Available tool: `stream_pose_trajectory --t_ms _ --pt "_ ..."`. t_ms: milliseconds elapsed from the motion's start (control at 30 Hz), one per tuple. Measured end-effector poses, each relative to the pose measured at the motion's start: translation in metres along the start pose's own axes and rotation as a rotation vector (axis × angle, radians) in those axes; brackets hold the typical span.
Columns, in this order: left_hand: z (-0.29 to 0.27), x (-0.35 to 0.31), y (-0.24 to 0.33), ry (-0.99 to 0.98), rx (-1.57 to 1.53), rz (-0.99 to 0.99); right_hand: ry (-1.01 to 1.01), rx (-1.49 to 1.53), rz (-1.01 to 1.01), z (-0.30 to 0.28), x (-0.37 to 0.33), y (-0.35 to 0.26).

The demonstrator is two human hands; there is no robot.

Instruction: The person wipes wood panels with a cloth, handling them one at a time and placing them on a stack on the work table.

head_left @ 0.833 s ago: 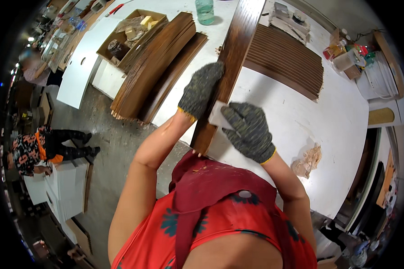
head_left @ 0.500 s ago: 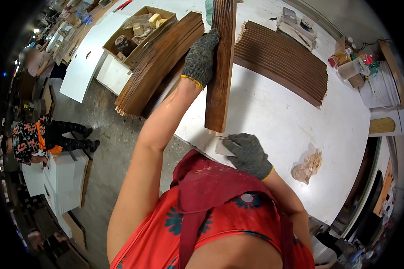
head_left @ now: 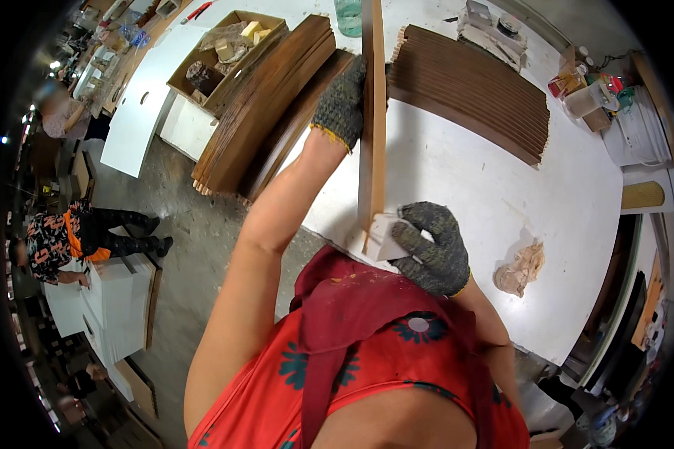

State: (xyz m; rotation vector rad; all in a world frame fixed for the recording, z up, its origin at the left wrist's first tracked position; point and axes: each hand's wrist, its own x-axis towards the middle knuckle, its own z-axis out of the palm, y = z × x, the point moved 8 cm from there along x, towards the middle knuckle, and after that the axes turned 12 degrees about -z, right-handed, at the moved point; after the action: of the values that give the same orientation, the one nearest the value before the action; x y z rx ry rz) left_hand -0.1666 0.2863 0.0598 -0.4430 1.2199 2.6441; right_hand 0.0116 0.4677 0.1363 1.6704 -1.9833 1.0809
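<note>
Since prev. frame, board (head_left: 379, 150) had rolled from wide dark face to show its paler narrow edge; R hand (head_left: 438, 251), w/ white block (head_left: 384, 238), had come up from the surface (head_left: 457, 168) to board's near end. R grip: fingers closed around block, block touching that end. L hand (head_left: 341, 101): grip clasped on board from its L side, farther up; fingertips partly hidden. Board ran lengthwise front to back, between L stack (head_left: 266, 97) and R row (head_left: 472, 93) of similar dark brown boards. Progress (judged): this board looked mid-work, since block was in contact; amt. done on it couldn't be told. Which lot was finished vs. left, also unclear. Further out: crumpled wad (head_left: 520, 269) to R, box (head_left: 241, 77) beside L stack, greenish container (head_left: 347, 16) at far side, co-worker (head_left: 51, 239) well off to L.
</note>
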Motion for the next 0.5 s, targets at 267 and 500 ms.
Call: stream_pose_trajectory --t_ms 267,500 --pt "0.027 -0.026 -0.028 -0.196 -0.025 -0.169 -0.194 0.230 -0.171 0.028 0.034 -0.004" --pt "0.019 -0.059 -0.045 -0.253 0.530 0.053 -0.101 -0.159 -0.167 0.000 0.046 0.050"
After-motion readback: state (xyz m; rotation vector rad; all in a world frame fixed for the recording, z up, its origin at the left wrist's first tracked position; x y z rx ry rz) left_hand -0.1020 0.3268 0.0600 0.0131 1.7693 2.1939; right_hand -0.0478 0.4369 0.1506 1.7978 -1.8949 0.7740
